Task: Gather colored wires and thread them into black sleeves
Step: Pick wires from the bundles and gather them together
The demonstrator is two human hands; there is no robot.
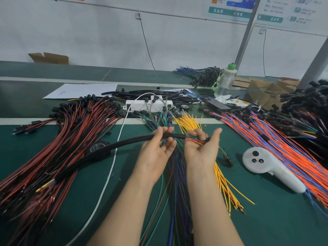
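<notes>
green worktop [266,219] strewn with wire bundles, white wall [88,36] behind. open cardboard box [48,58] far left, contents hidden. left hand [156,148], palm up, fingers curled round black sleeve [124,142]; right hand [202,148] grips coloured wires [194,139] at the sleeve's mouth.

Only the person's two arms showed, from the lower edge of the view upward. The left hand [156,150] and the right hand [202,148] were bare. The left forearm [127,206] and the right forearm [211,201] were uncovered along the whole length that showed, smooth and slim, broadening toward the bottom edge. The fingers [160,133] were slender and fairly long, and their nails were too blurred to make out.
</notes>
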